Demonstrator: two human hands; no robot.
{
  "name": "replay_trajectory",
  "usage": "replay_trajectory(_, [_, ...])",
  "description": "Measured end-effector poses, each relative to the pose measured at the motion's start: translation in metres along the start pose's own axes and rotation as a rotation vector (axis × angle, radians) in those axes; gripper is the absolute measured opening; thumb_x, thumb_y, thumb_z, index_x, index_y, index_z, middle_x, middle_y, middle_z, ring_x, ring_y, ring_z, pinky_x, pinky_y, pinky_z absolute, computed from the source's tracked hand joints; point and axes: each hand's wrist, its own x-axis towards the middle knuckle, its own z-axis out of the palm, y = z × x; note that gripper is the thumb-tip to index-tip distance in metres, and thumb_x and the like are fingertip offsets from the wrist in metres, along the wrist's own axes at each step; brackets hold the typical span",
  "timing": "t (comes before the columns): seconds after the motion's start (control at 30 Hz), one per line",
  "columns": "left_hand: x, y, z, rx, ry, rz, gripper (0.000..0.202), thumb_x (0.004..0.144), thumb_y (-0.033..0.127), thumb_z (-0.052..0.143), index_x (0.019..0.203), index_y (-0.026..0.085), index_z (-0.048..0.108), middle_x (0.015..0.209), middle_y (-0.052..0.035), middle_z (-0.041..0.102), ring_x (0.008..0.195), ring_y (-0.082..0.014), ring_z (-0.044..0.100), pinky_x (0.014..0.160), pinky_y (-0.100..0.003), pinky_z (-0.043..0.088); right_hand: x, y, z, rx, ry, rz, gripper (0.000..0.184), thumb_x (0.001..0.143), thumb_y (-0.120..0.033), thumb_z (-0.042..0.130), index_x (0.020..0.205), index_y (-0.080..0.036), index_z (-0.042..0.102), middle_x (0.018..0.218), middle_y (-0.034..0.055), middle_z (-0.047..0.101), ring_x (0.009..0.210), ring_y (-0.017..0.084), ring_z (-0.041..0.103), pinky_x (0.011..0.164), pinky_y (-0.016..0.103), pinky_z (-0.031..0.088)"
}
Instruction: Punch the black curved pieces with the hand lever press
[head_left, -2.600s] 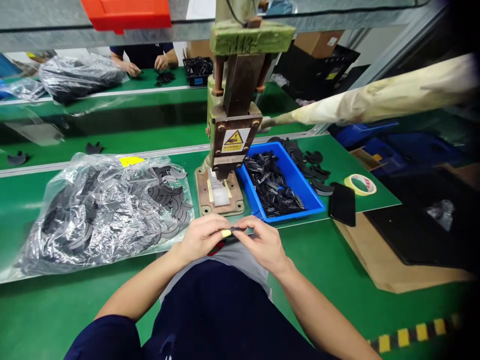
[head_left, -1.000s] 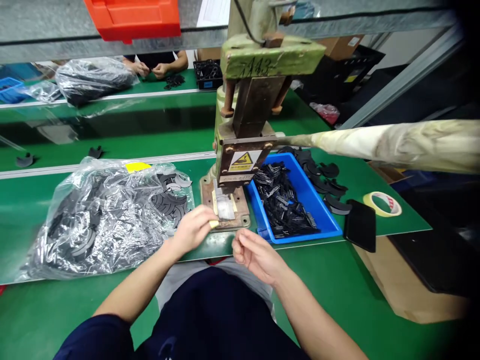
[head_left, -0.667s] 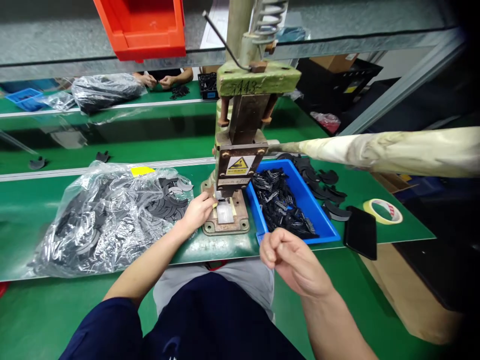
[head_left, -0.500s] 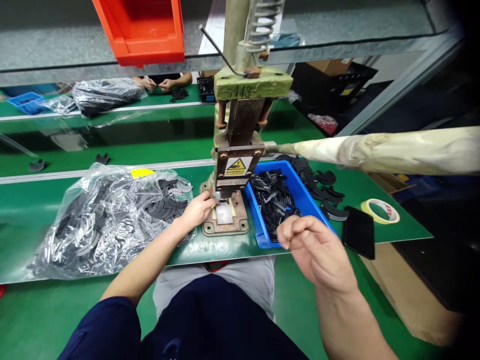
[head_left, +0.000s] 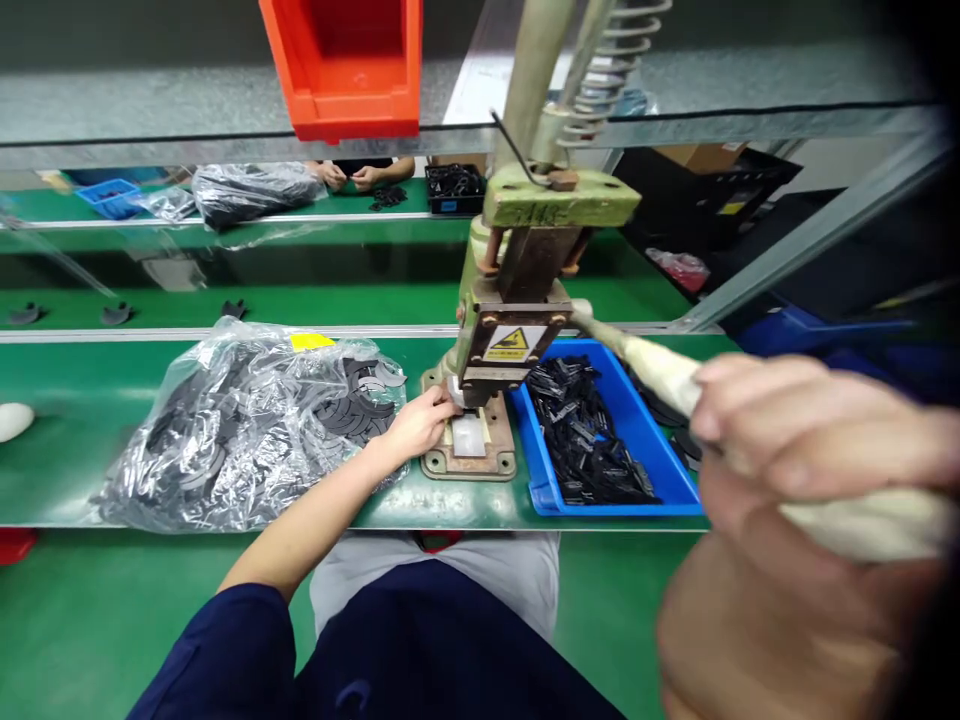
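A green bench press (head_left: 517,250) with a warning sticker stands in front of me, its ram low over the base plate (head_left: 469,465). My left hand (head_left: 421,422) reaches to the fixture under the ram, fingers pinched at its left side. A small dark piece (head_left: 471,411) shows beside the fingertips; what they hold is mostly hidden. On the right, my right hand (head_left: 817,460) is wrapped around the press lever (head_left: 660,372), which is bound in pale tape. A blue bin (head_left: 675,495) of small black parts sits to the right of the base.
Left of the press lies a clear plastic bag (head_left: 247,440) of dark curved pieces. An orange bin (head_left: 360,110) hangs over the shelf edge above. Across the bench are another person's hands (head_left: 349,178), a black crate (head_left: 454,205) and a few curved pieces on the green strip.
My right hand has gone from above the blue bin to the lever and closed on it. The lever has come down. My left hand stays at the fixture. The view has shifted.
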Motion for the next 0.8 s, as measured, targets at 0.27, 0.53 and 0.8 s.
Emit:
replay_trajectory(0.27, [-0.003, -0.003, -0.006, -0.118, 0.002, -0.007, 0.036, 0.087, 0.008, 0.048, 0.111, 0.019, 0.073, 0.110, -0.0088, 0.063, 0.106, -0.0198, 0.062, 0.097, -0.032, 0.052, -0.104, 0.052, 0.018, -0.089, 0.292, -0.272, 0.033, 0.073, -0.023, 0.058, 0.048, -0.021, 0.037, 0.053, -0.0021, 0.053, 0.056, 0.020, 0.056, 0.066, 0.052, 0.046])
replay_trajectory(0.53, [-0.030, -0.036, -0.076, 0.241, -0.145, -0.508, 0.026, 0.081, 0.013, 0.062, 0.103, 0.016, 0.074, 0.103, -0.0092, 0.068, 0.092, -0.0229, 0.065, 0.086, -0.033, 0.052, -0.102, 0.057, 0.023, -0.073, 0.361, -0.310, 0.034, 0.075, -0.024, 0.059, 0.050, -0.022, 0.036, 0.054, -0.0026, 0.054, 0.055, 0.018, 0.057, 0.064, 0.051, 0.049])
replay_trajectory(0.8, [-0.034, -0.043, -0.075, 0.462, -0.314, -0.457, 0.018, 0.081, 0.020, 0.068, 0.098, 0.015, 0.074, 0.099, -0.0128, 0.069, 0.098, -0.0280, 0.063, 0.092, -0.037, 0.047, -0.108, 0.057, 0.024, -0.045, 0.380, -0.263, 0.034, 0.073, -0.025, 0.062, 0.048, -0.023, 0.039, 0.056, -0.0023, 0.057, 0.058, 0.020, 0.058, 0.068, 0.054, 0.051])
